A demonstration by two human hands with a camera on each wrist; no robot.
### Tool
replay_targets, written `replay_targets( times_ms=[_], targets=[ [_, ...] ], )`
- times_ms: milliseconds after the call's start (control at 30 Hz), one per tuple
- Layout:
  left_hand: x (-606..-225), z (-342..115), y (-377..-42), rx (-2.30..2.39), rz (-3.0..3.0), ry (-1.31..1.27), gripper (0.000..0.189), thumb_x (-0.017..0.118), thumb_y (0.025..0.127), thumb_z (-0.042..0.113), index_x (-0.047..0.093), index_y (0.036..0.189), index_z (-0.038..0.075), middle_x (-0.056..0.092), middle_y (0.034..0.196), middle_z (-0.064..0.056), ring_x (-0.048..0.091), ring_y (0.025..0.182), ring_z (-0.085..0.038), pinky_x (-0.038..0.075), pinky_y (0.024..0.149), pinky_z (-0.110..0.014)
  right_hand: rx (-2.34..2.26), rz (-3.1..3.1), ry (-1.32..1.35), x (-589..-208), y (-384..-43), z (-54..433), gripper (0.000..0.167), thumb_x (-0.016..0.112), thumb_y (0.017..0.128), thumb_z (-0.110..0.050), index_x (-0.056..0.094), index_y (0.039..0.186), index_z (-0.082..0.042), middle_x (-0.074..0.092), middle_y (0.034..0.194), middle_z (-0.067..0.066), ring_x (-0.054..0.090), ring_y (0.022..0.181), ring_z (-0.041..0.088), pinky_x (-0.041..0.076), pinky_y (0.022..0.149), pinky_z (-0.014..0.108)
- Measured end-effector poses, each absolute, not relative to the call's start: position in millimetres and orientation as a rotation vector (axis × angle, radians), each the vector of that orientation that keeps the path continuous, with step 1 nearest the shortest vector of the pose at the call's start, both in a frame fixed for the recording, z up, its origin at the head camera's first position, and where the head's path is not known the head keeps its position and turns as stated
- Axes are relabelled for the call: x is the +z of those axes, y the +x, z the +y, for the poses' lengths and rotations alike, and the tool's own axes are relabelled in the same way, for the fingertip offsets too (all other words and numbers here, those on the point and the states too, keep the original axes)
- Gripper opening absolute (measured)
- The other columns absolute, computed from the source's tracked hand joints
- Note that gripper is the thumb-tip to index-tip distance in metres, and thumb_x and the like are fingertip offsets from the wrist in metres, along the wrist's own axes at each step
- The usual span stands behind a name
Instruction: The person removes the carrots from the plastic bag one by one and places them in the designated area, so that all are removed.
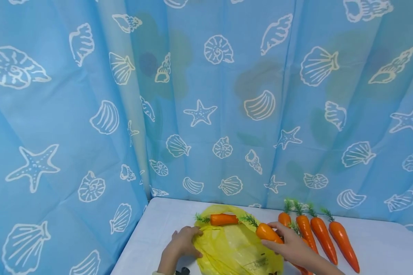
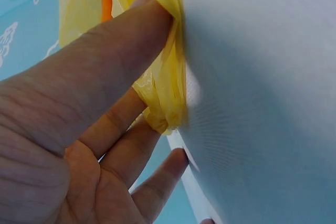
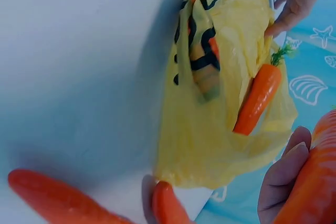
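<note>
A yellow plastic bag [image 1: 227, 248] lies on the white table, its mouth toward the back. My left hand [image 1: 183, 243] holds the bag's left edge; in the left wrist view the thumb goes under a fold of the yellow plastic, with fingers on the other side. An orange carrot [image 1: 223, 219] with green leaves lies at the bag's mouth, partly covered by plastic in the right wrist view. My right hand [image 1: 291, 244] grips another carrot [image 1: 266, 231] above the bag's right side, its leafy top pointing back left. The hand hides that carrot's lower end.
Several more carrots lie right of the bag, the outermost carrot [image 1: 344, 244] farthest right. A small dark object [image 1: 183, 271] sits by the left wrist at the front. A blue shell-patterned curtain [image 1: 220, 114] hangs behind and left of the white table [image 1: 382, 244].
</note>
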State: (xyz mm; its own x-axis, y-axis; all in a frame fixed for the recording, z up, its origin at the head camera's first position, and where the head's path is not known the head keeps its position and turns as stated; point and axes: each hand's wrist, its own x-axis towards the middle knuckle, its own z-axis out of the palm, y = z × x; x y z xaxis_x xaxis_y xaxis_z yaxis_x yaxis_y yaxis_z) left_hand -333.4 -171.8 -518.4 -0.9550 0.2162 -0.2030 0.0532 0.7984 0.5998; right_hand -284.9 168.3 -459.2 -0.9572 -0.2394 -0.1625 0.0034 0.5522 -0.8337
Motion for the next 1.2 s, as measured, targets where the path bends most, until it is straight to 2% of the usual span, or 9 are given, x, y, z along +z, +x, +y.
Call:
replay_targets(
  times_ms=[67, 267, 433, 633, 700, 833, 933, 1100, 1200],
  targets=[
    [-518.5, -172.1, -333.1, 0.898, 2.725, 0.204, 0.055, 0.089, 0.069, 0.016, 0.069, 0.12, 0.014, 0.062, 0.133, -0.01, 0.051, 0.125, -0.038, 0.016, 0.112, -0.076, -1.343, 2.556, -0.162, -458.8, -283.9, 170.8, 0.069, 0.069, 0.09, -0.044, 0.045, 0.139, -0.002, 0.062, 0.093, 0.009, 0.055, 0.07, 0.022, 0.049, 0.054, 0.033],
    [-520.5, -172.7, -333.4, 0.916, 2.712, 0.194, 0.055, 0.089, 0.069, 0.017, 0.07, 0.12, 0.014, 0.062, 0.133, -0.01, 0.051, 0.125, -0.037, 0.014, 0.113, -0.075, -1.351, 2.602, -0.052, -460.6, -281.5, 179.6, 0.071, 0.072, 0.088, -0.043, 0.046, 0.14, -0.002, 0.064, 0.105, 0.01, 0.056, 0.076, 0.021, 0.053, 0.059, 0.036],
    [-521.4, -173.5, -333.5, 0.905, 2.716, 0.201, 0.055, 0.089, 0.069, 0.018, 0.069, 0.12, 0.014, 0.062, 0.134, -0.011, 0.05, 0.127, -0.038, 0.014, 0.113, -0.076, -1.326, 2.642, 0.014, -463.8, -281.5, 188.8, 0.071, 0.074, 0.086, -0.044, 0.049, 0.137, -0.002, 0.064, 0.111, 0.009, 0.058, 0.086, 0.019, 0.057, 0.069, 0.035],
    [-521.1, -172.7, -332.3, 0.91, 2.714, 0.203, 0.055, 0.089, 0.069, 0.016, 0.069, 0.12, 0.014, 0.062, 0.133, -0.011, 0.05, 0.125, -0.038, 0.014, 0.112, -0.076, -1.234, 2.725, 0.128, -467.9, -283.8, 208.4, 0.092, 0.071, 0.08, -0.061, 0.04, 0.141, 0.0, 0.06, 0.121, 0.015, 0.059, 0.094, 0.022, 0.058, 0.074, 0.036],
    [-520.9, -172.2, -332.0, 0.91, 2.715, 0.209, 0.055, 0.089, 0.069, 0.016, 0.069, 0.12, 0.013, 0.062, 0.133, -0.011, 0.051, 0.124, -0.038, 0.015, 0.112, -0.076, -1.246, 2.703, 0.182, -470.9, -284.1, 215.8, 0.094, 0.069, 0.082, -0.064, 0.035, 0.144, -0.002, 0.06, 0.116, 0.015, 0.058, 0.088, 0.022, 0.056, 0.07, 0.035],
    [-520.1, -172.1, -333.2, 0.9, 2.723, 0.214, 0.056, 0.089, 0.069, 0.017, 0.069, 0.12, 0.014, 0.062, 0.133, -0.011, 0.051, 0.125, -0.037, 0.015, 0.112, -0.076, -1.297, 2.634, 0.248, -477.0, -283.1, 227.6, 0.094, 0.061, 0.087, -0.065, 0.026, 0.149, -0.004, 0.059, 0.092, 0.013, 0.055, 0.069, 0.023, 0.051, 0.058, 0.033],
    [-519.3, -172.0, -334.4, 0.892, 2.729, 0.213, 0.056, 0.09, 0.069, 0.018, 0.069, 0.121, 0.014, 0.062, 0.134, -0.01, 0.051, 0.125, -0.036, 0.014, 0.113, -0.075, -1.312, 2.591, 0.263, -479.3, -281.6, 233.9, 0.101, 0.056, 0.085, -0.072, 0.02, 0.15, -0.004, 0.055, 0.081, 0.012, 0.052, 0.062, 0.024, 0.047, 0.054, 0.033],
    [-519.1, -172.4, -335.6, 0.889, 2.729, 0.216, 0.056, 0.09, 0.069, 0.019, 0.069, 0.121, 0.014, 0.061, 0.135, -0.01, 0.05, 0.126, -0.036, 0.014, 0.113, -0.076, -1.24, 2.559, 0.223, -480.9, -279.3, 243.7, 0.112, 0.049, 0.082, -0.079, 0.012, 0.15, 0.003, 0.05, 0.089, 0.014, 0.05, 0.068, 0.025, 0.044, 0.057, 0.032],
    [-519.5, -173.0, -335.3, 0.884, 2.733, 0.224, 0.057, 0.09, 0.069, 0.019, 0.069, 0.121, 0.014, 0.061, 0.135, -0.01, 0.05, 0.126, -0.037, 0.014, 0.112, -0.076, -1.206, 2.568, 0.229, -482.4, -278.0, 248.0, 0.116, 0.05, 0.082, -0.079, 0.008, 0.15, 0.004, 0.048, 0.093, 0.015, 0.051, 0.072, 0.025, 0.044, 0.06, 0.032]
  ],
)
